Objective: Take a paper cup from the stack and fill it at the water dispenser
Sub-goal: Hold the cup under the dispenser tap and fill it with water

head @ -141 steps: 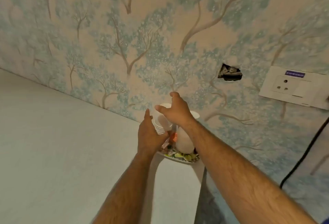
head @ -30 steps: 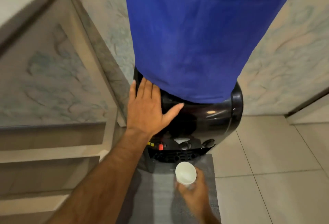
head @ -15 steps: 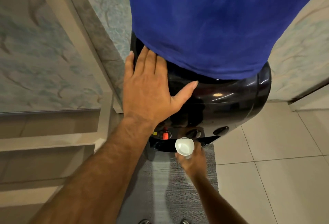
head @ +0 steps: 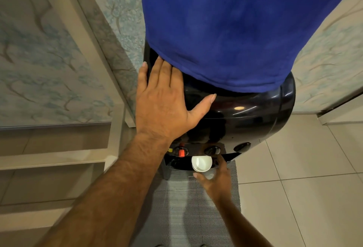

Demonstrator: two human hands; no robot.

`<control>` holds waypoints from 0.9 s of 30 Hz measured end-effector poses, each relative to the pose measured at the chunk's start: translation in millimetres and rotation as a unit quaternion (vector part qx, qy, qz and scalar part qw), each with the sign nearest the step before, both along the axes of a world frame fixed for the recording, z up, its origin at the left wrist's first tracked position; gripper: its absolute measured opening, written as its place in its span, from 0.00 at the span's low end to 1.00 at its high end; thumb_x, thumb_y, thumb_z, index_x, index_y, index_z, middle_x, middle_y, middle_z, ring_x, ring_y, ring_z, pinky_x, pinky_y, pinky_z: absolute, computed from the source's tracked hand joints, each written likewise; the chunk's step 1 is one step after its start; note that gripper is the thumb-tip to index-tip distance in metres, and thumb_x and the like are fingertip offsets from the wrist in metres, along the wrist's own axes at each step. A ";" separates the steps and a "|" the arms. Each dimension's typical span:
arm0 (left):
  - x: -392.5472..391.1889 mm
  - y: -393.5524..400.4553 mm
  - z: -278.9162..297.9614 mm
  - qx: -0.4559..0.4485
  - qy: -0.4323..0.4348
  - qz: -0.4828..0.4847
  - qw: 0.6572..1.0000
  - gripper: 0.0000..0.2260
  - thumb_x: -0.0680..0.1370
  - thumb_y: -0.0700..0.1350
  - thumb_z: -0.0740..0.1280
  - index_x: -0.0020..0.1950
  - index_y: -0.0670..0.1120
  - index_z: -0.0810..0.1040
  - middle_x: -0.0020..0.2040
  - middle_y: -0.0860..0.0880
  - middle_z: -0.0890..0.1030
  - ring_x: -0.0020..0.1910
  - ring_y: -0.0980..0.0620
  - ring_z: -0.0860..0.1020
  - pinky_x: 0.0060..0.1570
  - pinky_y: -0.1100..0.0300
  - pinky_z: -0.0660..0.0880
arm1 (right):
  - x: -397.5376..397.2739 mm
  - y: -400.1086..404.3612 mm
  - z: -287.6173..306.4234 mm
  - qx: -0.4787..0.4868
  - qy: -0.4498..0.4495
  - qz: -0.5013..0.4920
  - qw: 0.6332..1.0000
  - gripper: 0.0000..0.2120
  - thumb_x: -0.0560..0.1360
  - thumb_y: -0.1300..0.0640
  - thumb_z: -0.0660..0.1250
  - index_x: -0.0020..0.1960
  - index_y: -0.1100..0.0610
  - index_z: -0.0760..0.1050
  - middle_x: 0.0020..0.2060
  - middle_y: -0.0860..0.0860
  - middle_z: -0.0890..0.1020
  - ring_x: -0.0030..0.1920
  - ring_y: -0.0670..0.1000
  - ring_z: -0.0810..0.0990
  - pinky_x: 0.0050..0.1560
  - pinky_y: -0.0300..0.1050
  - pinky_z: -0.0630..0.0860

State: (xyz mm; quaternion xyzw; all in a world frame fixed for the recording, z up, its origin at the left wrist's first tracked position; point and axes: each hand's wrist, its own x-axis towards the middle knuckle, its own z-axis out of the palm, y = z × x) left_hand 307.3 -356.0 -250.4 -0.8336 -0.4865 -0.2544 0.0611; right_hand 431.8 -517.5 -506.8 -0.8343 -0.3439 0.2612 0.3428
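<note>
A black water dispenser (head: 245, 121) stands in front of me, its bottle wrapped in a blue cloth cover (head: 225, 30). My left hand (head: 165, 103) lies flat, fingers spread, on the dispenser's top left shoulder. Lower down, my right hand (head: 216, 180) holds a white paper cup (head: 202, 163) upright, just under the middle tap knob (head: 212, 150). A red tap (head: 181, 151) is to the cup's left and a third knob (head: 242, 146) to its right. The cup looks empty; I see no water flowing.
A grey mat (head: 188, 207) lies on the beige tiled floor (head: 304, 187) before the dispenser. On the left, a cream shelf unit (head: 59, 160) stands close to the dispenser. Papered walls are behind on both sides.
My right hand has lifted the cup up and forward to under the middle tap. My left hand stays flat on the dispenser top. The view has moved in closer.
</note>
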 end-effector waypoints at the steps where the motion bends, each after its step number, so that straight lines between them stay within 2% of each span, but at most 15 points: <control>1: -0.2 0.0 0.4 -0.004 0.004 0.000 1.000 0.43 0.76 0.73 0.55 0.74 0.38 0.69 0.75 0.38 0.71 0.77 0.42 0.66 0.78 0.41 0.56 | -0.8 -4.6 6.2 0.026 0.000 -0.012 1.000 0.47 0.59 0.45 0.83 0.72 0.55 0.66 0.63 0.51 0.78 0.62 0.53 0.76 0.60 0.53 0.78; 2: -0.6 -0.1 1.1 -0.010 0.008 0.000 1.000 0.43 0.76 0.73 0.54 0.74 0.38 0.69 0.75 0.38 0.70 0.77 0.42 0.65 0.78 0.41 0.56 | -2.0 -10.0 14.1 0.051 -0.001 -0.028 0.998 0.44 0.60 0.42 0.82 0.70 0.52 0.68 0.61 0.46 0.78 0.59 0.50 0.77 0.57 0.50 0.79; 4: -1.0 -0.5 2.6 -0.018 0.014 0.000 1.000 0.43 0.76 0.73 0.54 0.74 0.39 0.68 0.76 0.38 0.70 0.78 0.42 0.64 0.78 0.41 0.55 | -6.2 -20.5 35.3 0.097 0.007 -0.060 0.993 0.28 0.63 0.35 0.76 0.59 0.39 0.73 0.51 0.34 0.79 0.49 0.42 0.79 0.45 0.34 0.77; 5: -1.2 -0.8 3.5 -0.019 0.016 -0.001 1.000 0.43 0.76 0.73 0.54 0.74 0.38 0.68 0.76 0.38 0.70 0.78 0.42 0.64 0.78 0.41 0.55 | -8.0 -23.8 45.7 0.117 0.022 -0.077 0.990 0.20 0.64 0.32 0.74 0.52 0.37 0.75 0.46 0.34 0.81 0.44 0.41 0.80 0.39 0.29 0.74; 7: -1.2 -1.8 5.3 -0.024 0.019 -0.002 1.000 0.43 0.76 0.73 0.54 0.74 0.38 0.68 0.76 0.38 0.69 0.78 0.42 0.64 0.79 0.41 0.55 | -10.5 -25.9 64.8 0.151 0.080 -0.110 0.979 0.15 0.65 0.31 0.72 0.42 0.41 0.79 0.38 0.39 0.84 0.35 0.41 0.81 0.32 0.27 0.73; 10: -1.5 -2.4 7.1 -0.036 0.027 0.000 0.999 0.44 0.75 0.74 0.53 0.75 0.39 0.67 0.77 0.39 0.68 0.79 0.43 0.62 0.79 0.42 0.54 | -12.4 -19.4 87.4 0.189 0.158 -0.115 0.962 0.14 0.67 0.40 0.74 0.35 0.51 0.82 0.28 0.45 0.83 0.28 0.39 0.77 0.31 0.28 0.73; 12: -1.6 -2.6 8.0 -0.037 0.029 0.001 0.999 0.44 0.75 0.73 0.53 0.76 0.39 0.66 0.77 0.39 0.68 0.79 0.43 0.63 0.79 0.41 0.54 | -12.5 -12.0 99.0 0.202 0.195 -0.113 0.953 0.13 0.68 0.46 0.75 0.34 0.56 0.82 0.25 0.45 0.81 0.27 0.39 0.76 0.30 0.29 0.73; 15: -1.3 -2.9 8.9 -0.037 0.029 0.004 0.999 0.43 0.76 0.73 0.54 0.75 0.38 0.67 0.76 0.38 0.69 0.78 0.42 0.64 0.78 0.40 0.56 | -10.6 -2.8 110.1 0.210 0.219 -0.118 0.946 0.16 0.66 0.47 0.75 0.34 0.61 0.82 0.25 0.46 0.82 0.28 0.39 0.78 0.32 0.29 0.75; 20: -1.1 -2.3 7.7 -0.031 0.024 0.005 0.999 0.43 0.76 0.73 0.55 0.74 0.38 0.68 0.75 0.37 0.70 0.77 0.41 0.65 0.78 0.40 0.56 | -7.3 -1.0 117.5 0.212 0.215 -0.121 0.946 0.18 0.64 0.44 0.75 0.32 0.60 0.81 0.23 0.46 0.80 0.26 0.39 0.76 0.32 0.30 0.75; 27: -0.7 -2.9 7.3 -0.037 0.029 0.005 0.999 0.44 0.76 0.73 0.53 0.75 0.38 0.67 0.75 0.38 0.70 0.77 0.42 0.65 0.78 0.40 0.56 | -6.5 5.9 121.4 0.194 0.164 -0.124 0.959 0.17 0.65 0.42 0.73 0.32 0.56 0.81 0.26 0.43 0.84 0.29 0.36 0.80 0.31 0.25 0.72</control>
